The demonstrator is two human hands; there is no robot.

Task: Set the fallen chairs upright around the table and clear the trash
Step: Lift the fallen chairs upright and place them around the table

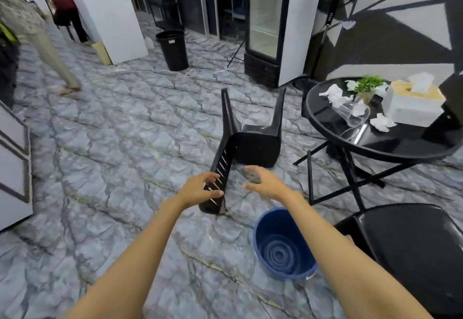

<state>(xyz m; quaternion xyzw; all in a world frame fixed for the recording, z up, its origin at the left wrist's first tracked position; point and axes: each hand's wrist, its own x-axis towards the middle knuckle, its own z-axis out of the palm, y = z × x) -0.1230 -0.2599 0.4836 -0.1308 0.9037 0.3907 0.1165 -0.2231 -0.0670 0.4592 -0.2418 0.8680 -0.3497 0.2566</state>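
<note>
Head view: the largest surface is the grey marbled floor, on which everything else stands or lies. At the right a round black table is seen on crossed folding legs. It is littered with crumpled tissues, a tissue box and a toppled clear glass vessel. Just left of the table the fallen chair lies tipped over. Its slatted backrest is stretched along the floor toward the viewer, and two legs point away and upward. A second black chair stands at the lower right, near the table. A blue bucket is set on the floor between that chair and the fallen one, and a black bin stands well apart by the far wall. The left hand is curved over the left edge of the backrest, fingers above and thumb below; whether the grip is closed cannot be told through the blur. The right hand is spread and relaxed just right of the backrest, and nothing is held in it. The chair is judged to be moulded plastic: stiff, fairly light and glossy enough to slip in the palm. A hold on both side rails of the backrest near its top is therefore advised, so that the chair can be pivoted up onto its feet. The tissues are judged soft and nearly weightless, easily pinched. The glass is judged fragile and likely to roll.
</note>
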